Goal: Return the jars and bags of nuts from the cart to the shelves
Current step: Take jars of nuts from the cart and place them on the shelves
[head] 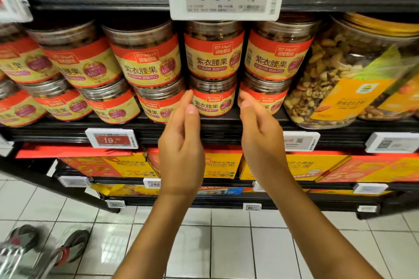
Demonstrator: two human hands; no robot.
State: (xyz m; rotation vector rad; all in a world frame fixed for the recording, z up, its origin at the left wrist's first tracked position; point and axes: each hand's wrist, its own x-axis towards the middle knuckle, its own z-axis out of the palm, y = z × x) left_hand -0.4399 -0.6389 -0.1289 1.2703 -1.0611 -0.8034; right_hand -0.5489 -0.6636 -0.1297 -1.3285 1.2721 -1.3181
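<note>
Both hands are up at the shelf (68, 130), loosely open and holding nothing. The left hand (181, 142) and right hand (260, 138) flank a red-labelled nut jar (214, 101) in the lower row, which stands under another jar (214, 50). Whether the fingertips touch it, I cannot tell.
</note>
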